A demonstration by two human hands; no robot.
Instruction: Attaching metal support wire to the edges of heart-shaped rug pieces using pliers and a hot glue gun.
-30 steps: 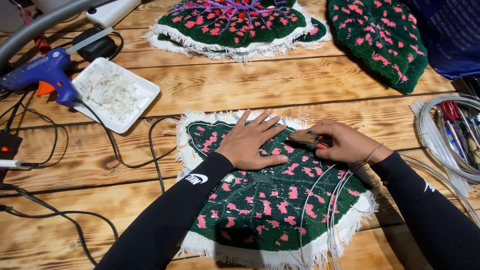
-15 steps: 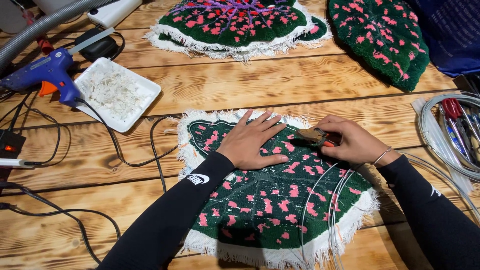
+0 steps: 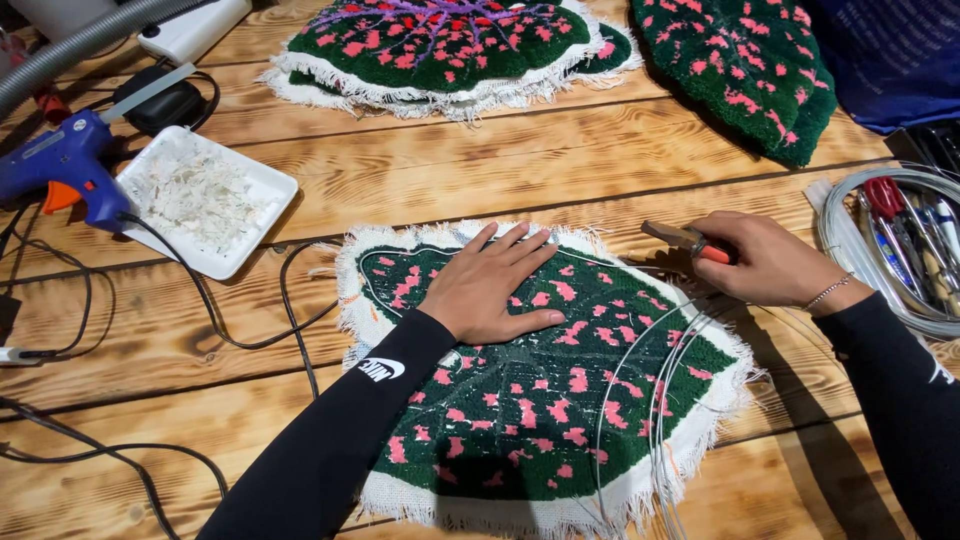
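A green tufted leaf-shaped rug piece (image 3: 560, 400) with pink spots and a white frayed fabric edge lies face-down-looking on the wooden table. My left hand (image 3: 490, 285) presses flat on its upper part, fingers spread. My right hand (image 3: 765, 265) is off the rug's upper right edge, gripping pliers (image 3: 680, 238) with orange handles, jaws pointing left. Thin silver wire (image 3: 640, 400) loops across the rug's right side.
A blue glue gun (image 3: 60, 165) and a white tray of scraps (image 3: 205, 200) sit at the left with black cables (image 3: 250, 320). Two more green and pink rug pieces (image 3: 450, 45) (image 3: 745, 70) lie at the back. A coil of wire holding tools (image 3: 900, 250) is at the right.
My right hand has pulled back to the right with the pliers, off the rug's top edge. My left hand stays pressed on the rug.
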